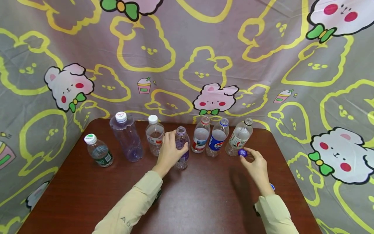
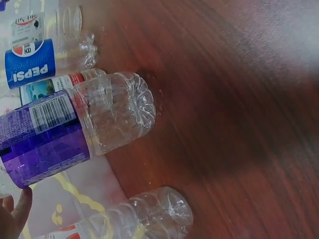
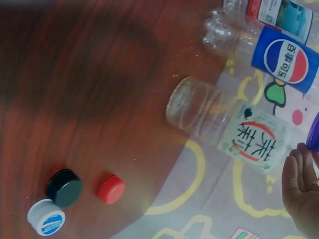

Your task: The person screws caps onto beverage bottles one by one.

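Note:
My left hand [image 1: 170, 150] grips a clear plastic bottle with a purple label [image 1: 182, 152], its mouth uncapped. In the left wrist view the same purple-labelled bottle [image 2: 47, 134] shows its barcode, and a fingertip [image 2: 22, 204] lies at the label's edge. Over the right side of the table my right hand [image 1: 257, 164] pinches a purple bottle cap [image 1: 242, 152] between thumb and fingers. That cap [image 3: 313, 133] is partly cut off in the right wrist view. Nearest to the right hand stands an uncapped bottle with a pale label [image 1: 239, 138].
Uncapped Pepsi [image 1: 217, 139] and red-labelled [image 1: 201, 138] bottles stand between the hands. Three white-capped bottles stand left: a small green-labelled one [image 1: 100, 152], a large bluish one [image 1: 127, 138] and a clear one [image 1: 155, 133]. Black [image 3: 64, 187], red [image 3: 111, 189] and white [image 3: 46, 217] caps lie right.

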